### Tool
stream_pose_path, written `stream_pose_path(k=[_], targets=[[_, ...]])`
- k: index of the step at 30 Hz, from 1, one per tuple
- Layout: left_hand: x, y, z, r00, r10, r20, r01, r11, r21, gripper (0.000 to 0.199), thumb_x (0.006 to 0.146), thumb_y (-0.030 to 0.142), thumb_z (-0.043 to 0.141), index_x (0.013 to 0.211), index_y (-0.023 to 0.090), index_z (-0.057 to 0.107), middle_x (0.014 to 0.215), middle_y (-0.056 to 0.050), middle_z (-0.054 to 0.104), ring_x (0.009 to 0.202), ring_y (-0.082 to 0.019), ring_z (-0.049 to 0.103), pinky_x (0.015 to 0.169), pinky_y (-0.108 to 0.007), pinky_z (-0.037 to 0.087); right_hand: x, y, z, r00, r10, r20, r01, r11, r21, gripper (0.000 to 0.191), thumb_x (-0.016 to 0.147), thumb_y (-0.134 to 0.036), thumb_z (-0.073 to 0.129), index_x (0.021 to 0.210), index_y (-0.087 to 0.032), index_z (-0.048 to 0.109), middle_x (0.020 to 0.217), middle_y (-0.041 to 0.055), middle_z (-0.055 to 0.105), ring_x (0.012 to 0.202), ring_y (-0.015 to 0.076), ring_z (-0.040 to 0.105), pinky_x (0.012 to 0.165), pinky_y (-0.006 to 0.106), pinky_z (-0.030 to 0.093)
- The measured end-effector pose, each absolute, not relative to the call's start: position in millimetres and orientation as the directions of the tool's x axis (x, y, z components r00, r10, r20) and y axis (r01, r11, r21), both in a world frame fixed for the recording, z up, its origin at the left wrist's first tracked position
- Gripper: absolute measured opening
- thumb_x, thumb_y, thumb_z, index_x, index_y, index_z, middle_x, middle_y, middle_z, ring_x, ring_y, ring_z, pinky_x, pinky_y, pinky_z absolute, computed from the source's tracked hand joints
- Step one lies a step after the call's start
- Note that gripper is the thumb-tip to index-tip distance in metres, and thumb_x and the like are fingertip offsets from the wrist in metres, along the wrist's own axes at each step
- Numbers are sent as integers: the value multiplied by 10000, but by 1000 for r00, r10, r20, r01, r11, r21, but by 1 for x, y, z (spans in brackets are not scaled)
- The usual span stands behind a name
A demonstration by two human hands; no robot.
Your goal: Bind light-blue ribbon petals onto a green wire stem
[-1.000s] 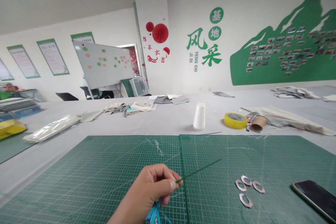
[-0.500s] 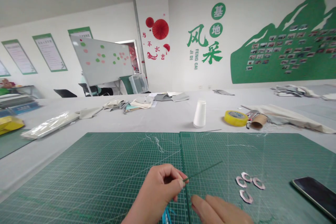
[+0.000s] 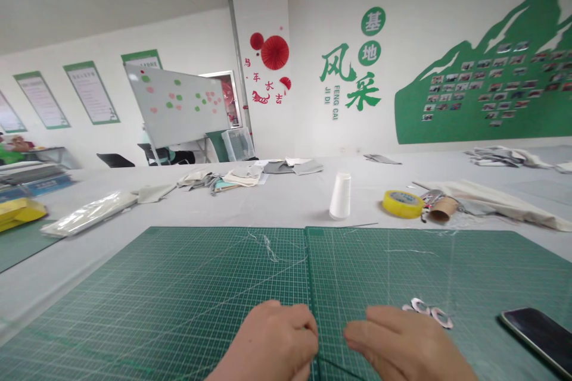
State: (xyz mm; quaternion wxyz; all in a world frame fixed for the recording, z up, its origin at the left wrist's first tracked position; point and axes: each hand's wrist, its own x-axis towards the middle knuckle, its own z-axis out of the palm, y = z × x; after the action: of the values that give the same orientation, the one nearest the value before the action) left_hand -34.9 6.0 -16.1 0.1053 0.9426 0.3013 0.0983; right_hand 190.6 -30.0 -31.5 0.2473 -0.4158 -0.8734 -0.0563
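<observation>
My left hand [image 3: 277, 339] is closed above the seam between the two green cutting mats, its fingertips turned away from view. A thin dark green wire [image 3: 339, 367] runs from under its fingers toward the lower right. To the right, my right hand [image 3: 402, 339] has its fingers pressed together and pointing left, with a gap between the hands. Its thumb and anything in its grip are hidden. Small pale pink rings with dark edges [image 3: 442, 318] lie just beyond the right hand, which partly covers them.
A phone [image 3: 538, 336] lies at the right on the cutting mat [image 3: 201, 286]. Loose white thread [image 3: 269, 248] rests near the mat's far edge. Beyond stand a white thread cone [image 3: 341, 196], yellow tape roll [image 3: 403, 205] and cardboard tube [image 3: 443, 208]. Fabric scraps [image 3: 243, 175] lie farther back.
My left hand has turned over and come lower; the wire now points down to the right instead of up. My right hand has moved up and right, covering some rings. The blue strands are hidden.
</observation>
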Motion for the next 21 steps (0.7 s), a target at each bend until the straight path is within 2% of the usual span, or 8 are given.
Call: stream_pose_path(k=[2, 4, 8, 10, 14, 17, 19, 21], targets=[[-39, 7, -13, 815, 571, 97, 533, -806, 259, 181, 653, 1, 564, 568, 158, 538, 835, 6, 715, 553, -113, 548, 566, -269, 323, 197, -27, -31, -478, 772, 419, 725, 616, -307, 257, 958, -233, 485, 767, -243, 656, 632, -20, 642, 565, 135, 611, 508, 227, 407], [-44, 6, -9, 821, 565, 86, 507, -790, 346, 208, 716, 16, 584, 571, 163, 559, 813, 17, 703, 589, -111, 566, 607, -264, 349, 201, -23, -29, -428, 820, 381, 665, 571, -482, 205, 936, -255, 541, 770, -242, 660, 659, -30, 668, 599, 127, 626, 555, 212, 435], [-48, 1, 2, 844, 534, 45, 350, -613, 709, 207, 854, 130, 613, 667, 191, 678, 804, 3, 677, 716, -122, 614, 694, -219, 431, 200, -18, -30, -342, 882, 325, 576, 470, -669, 219, 922, -286, 549, 739, -230, 657, 674, -22, 678, 621, 138, 621, 590, 221, 451], [-47, 0, 7, 849, 529, 3, 304, -493, 815, 173, 849, 158, 641, 695, 196, 711, 833, -10, 679, 735, -129, 616, 682, -209, 444, 196, -17, -32, -293, 906, 306, 563, 423, -710, 246, 919, -320, 541, 721, -223, 649, 642, -18, 644, 601, 143, 589, 571, 227, 436], [-43, 0, 11, 817, 576, -16, 286, -382, 879, 141, 792, 130, 688, 679, 206, 725, 824, 1, 659, 805, -141, 612, 752, -227, 439, 184, -13, -42, -177, 942, 283, 571, 333, -750, 277, 894, -374, 531, 709, -208, 653, 530, -47, 472, 516, 137, 464, 502, 232, 360], [-41, 0, 8, 748, 662, 32, 248, -324, 913, 104, 755, 163, 701, 664, 205, 725, 810, 0, 633, 762, -141, 591, 709, -242, 430, 175, -11, -54, -150, 958, 244, 596, 284, -751, 275, 883, -354, 518, 704, -197, 657, 509, -66, 377, 496, 126, 409, 490, 228, 316], [-40, 0, 5, 676, 734, 60, 230, -288, 930, 86, 740, 183, 693, 658, 192, 717, 799, -5, 616, 720, -135, 565, 669, -246, 414, 169, -10, -63, -179, 960, 217, 620, 281, -733, 254, 874, -321, 521, 696, -195, 651, 506, -67, 400, 500, 123, 426, 494, 221, 312], [-40, 1, 3, 597, 800, 59, 244, -252, 936, 87, 727, 172, 674, 644, 181, 700, 775, -4, 590, 694, -130, 536, 638, -244, 398, 164, -12, -71, -227, 951, 210, 636, 308, -708, 231, 866, -275, 525, 680, -195, 635, 528, -56, 488, 525, 125, 480, 507, 213, 334]])
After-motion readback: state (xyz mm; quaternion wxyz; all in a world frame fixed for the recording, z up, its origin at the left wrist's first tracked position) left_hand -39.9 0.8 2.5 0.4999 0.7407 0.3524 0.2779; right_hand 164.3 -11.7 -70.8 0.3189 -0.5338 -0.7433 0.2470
